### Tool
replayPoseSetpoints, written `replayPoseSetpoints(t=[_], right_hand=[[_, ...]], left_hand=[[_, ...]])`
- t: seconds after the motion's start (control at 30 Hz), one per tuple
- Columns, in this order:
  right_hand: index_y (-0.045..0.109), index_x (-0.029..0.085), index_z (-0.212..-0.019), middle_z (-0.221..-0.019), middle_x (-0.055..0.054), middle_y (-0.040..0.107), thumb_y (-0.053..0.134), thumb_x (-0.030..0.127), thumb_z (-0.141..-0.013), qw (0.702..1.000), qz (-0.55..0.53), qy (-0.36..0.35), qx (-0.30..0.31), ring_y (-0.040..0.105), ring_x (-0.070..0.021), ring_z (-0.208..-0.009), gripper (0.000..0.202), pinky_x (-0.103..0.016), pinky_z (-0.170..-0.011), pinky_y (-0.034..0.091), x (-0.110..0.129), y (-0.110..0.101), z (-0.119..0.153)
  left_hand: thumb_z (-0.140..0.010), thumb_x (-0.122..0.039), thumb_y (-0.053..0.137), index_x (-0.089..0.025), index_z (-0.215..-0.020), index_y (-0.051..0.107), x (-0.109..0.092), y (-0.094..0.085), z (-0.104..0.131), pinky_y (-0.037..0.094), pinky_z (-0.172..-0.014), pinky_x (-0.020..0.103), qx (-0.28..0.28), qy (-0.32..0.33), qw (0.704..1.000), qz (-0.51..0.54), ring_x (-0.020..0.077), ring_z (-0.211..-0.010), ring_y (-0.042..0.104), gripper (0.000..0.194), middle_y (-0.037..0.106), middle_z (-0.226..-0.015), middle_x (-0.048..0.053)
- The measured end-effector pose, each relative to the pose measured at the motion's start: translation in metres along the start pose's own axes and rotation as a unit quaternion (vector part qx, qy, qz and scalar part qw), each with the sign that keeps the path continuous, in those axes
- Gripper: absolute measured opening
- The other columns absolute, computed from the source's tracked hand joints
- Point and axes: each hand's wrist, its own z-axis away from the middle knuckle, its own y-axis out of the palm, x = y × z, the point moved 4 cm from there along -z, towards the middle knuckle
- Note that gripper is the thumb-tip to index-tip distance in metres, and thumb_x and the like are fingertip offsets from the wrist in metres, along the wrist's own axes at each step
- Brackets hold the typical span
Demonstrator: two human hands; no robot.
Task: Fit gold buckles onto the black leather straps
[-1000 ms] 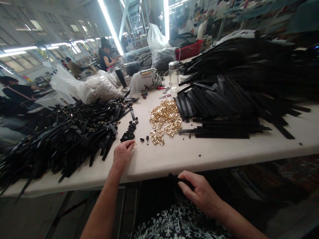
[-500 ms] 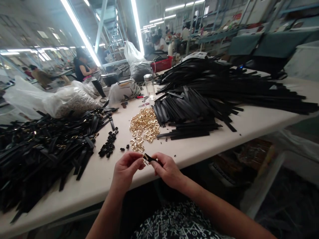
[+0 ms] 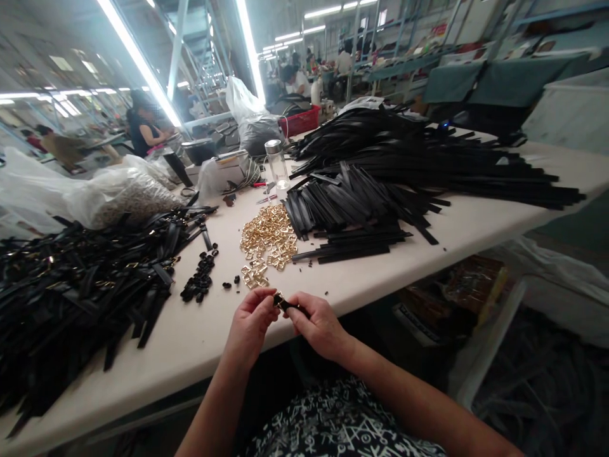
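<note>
Both hands meet over the near edge of the pale table (image 3: 228, 333), holding one small piece of work between them. The right hand (image 3: 318, 322) has its thumb and fingers clamped on a black strap (image 3: 286, 305), whose far end reaches the left hand (image 3: 253, 320). A gold buckle (image 3: 280, 296) sits at that end, between the two hands. The left thumb and fingertips are pinched together on the strap's buckled end; whether they also grip the metal is too small to tell. Just beyond lies a pile of gold buckles (image 3: 269, 231), with small black loops (image 3: 197, 279) to its left and a stack of black strips (image 3: 352, 203) touching its right side. A heap of buckled straps (image 3: 90, 285) covers the table's left part, and a glass bottle (image 3: 278, 170) stands behind the pile.
</note>
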Motion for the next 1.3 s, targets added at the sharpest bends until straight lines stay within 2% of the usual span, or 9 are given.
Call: replayPoseSetpoints(t=[0.13, 0.23, 0.33, 0.53, 0.7, 0.9, 1.03, 1.2, 1.3], right_hand=[[0.063, 0.019, -0.084, -0.072, 0.001, 0.062, 0.050, 0.016, -0.089, 0.998, 0.044, -0.039, -0.006, 0.057, -0.0130, -0.067, 0.014, -0.024, -0.066, 0.044, 0.005, -0.001, -0.001], [0.062, 0.020, -0.086, -0.076, 0.001, 0.064, 0.051, 0.010, -0.085, 0.995, 0.072, -0.061, -0.014, 0.057, -0.0143, -0.073, 0.014, -0.025, -0.070, 0.044, 0.009, -0.004, -0.003], [0.062, 0.019, -0.086, -0.076, 0.001, 0.064, 0.052, 0.011, -0.086, 0.994, 0.089, -0.057, 0.018, 0.057, -0.0142, -0.073, 0.013, -0.025, -0.070, 0.043, 0.010, -0.006, -0.002], [0.056, 0.019, -0.078, -0.074, 0.002, 0.059, 0.051, 0.018, -0.092, 0.985, 0.140, -0.071, 0.070, 0.053, -0.0127, -0.068, 0.015, -0.023, -0.065, 0.039, 0.008, -0.008, 0.006], [0.052, 0.020, -0.075, -0.071, 0.001, 0.057, 0.047, 0.027, -0.098, 0.977, 0.177, -0.104, 0.055, 0.050, -0.0127, -0.065, 0.024, -0.024, -0.062, 0.037, 0.006, -0.006, 0.008], [0.053, 0.020, -0.072, -0.068, 0.000, 0.058, 0.047, 0.033, -0.098, 0.971, 0.206, -0.109, 0.043, 0.050, -0.0134, -0.063, 0.030, -0.025, -0.060, 0.035, 0.005, -0.004, 0.007], [0.054, 0.020, -0.070, -0.067, 0.000, 0.059, 0.046, 0.034, -0.098, 0.975, 0.197, -0.100, 0.038, 0.052, -0.0132, -0.063, 0.032, -0.025, -0.061, 0.036, 0.004, -0.004, 0.007], [0.053, 0.019, -0.066, -0.062, 0.002, 0.055, 0.048, 0.031, -0.096, 0.981, 0.178, -0.075, 0.019, 0.050, -0.0120, -0.060, 0.033, -0.024, -0.059, 0.034, 0.004, -0.009, 0.006], [0.056, 0.019, -0.068, -0.065, 0.001, 0.059, 0.048, 0.029, -0.095, 0.985, 0.158, -0.064, 0.028, 0.053, -0.0125, -0.062, 0.030, -0.024, -0.060, 0.037, 0.003, -0.009, 0.006]], left_hand=[[-0.063, -0.029, 0.085, -0.018, -0.088, 0.073, 0.002, 0.005, 0.004, 0.048, -0.058, 0.021, 0.036, 0.021, 0.996, -0.073, 0.0095, -0.059, 0.056, 0.030, 0.067, -0.072, 0.000], [-0.063, -0.027, 0.084, -0.018, -0.088, 0.075, -0.002, 0.006, 0.006, 0.051, -0.063, 0.025, 0.029, 0.058, 0.987, -0.149, 0.0126, -0.063, 0.059, 0.028, 0.070, -0.074, 0.001], [-0.064, -0.027, 0.084, -0.018, -0.086, 0.075, -0.004, 0.004, 0.005, 0.049, -0.059, 0.022, 0.026, 0.057, 0.988, -0.139, 0.0111, -0.060, 0.057, 0.026, 0.068, -0.068, 0.000], [-0.052, -0.026, 0.091, -0.017, -0.081, 0.073, 0.005, 0.003, 0.002, 0.044, -0.048, 0.011, 0.006, -0.070, 0.997, 0.043, 0.0033, -0.053, 0.052, 0.035, 0.063, -0.070, -0.003], [-0.048, -0.027, 0.093, -0.016, -0.083, 0.070, 0.017, 0.011, 0.008, 0.045, -0.048, 0.010, -0.002, -0.127, 0.990, 0.060, 0.0033, -0.054, 0.055, 0.043, 0.064, -0.072, -0.002], [-0.054, -0.030, 0.090, -0.017, -0.083, 0.064, 0.019, 0.015, 0.010, 0.032, -0.038, 0.010, 0.014, -0.086, 0.996, 0.014, 0.0006, -0.044, 0.043, 0.041, 0.058, -0.064, -0.007], [-0.059, -0.032, 0.088, -0.018, -0.079, 0.061, 0.020, 0.015, 0.011, 0.036, -0.042, 0.010, 0.017, -0.052, 0.998, 0.015, 0.0018, -0.046, 0.047, 0.036, 0.057, -0.064, -0.007], [-0.069, -0.042, 0.081, -0.019, -0.089, 0.068, 0.027, 0.012, 0.016, 0.042, -0.045, 0.014, 0.018, -0.009, 0.999, 0.028, 0.0068, -0.053, 0.057, 0.033, 0.065, -0.069, -0.002], [-0.070, -0.035, 0.082, -0.019, -0.087, 0.068, 0.027, 0.009, 0.017, 0.042, -0.046, 0.015, 0.027, 0.024, 0.999, -0.008, 0.0072, -0.052, 0.055, 0.027, 0.063, -0.064, -0.003]])
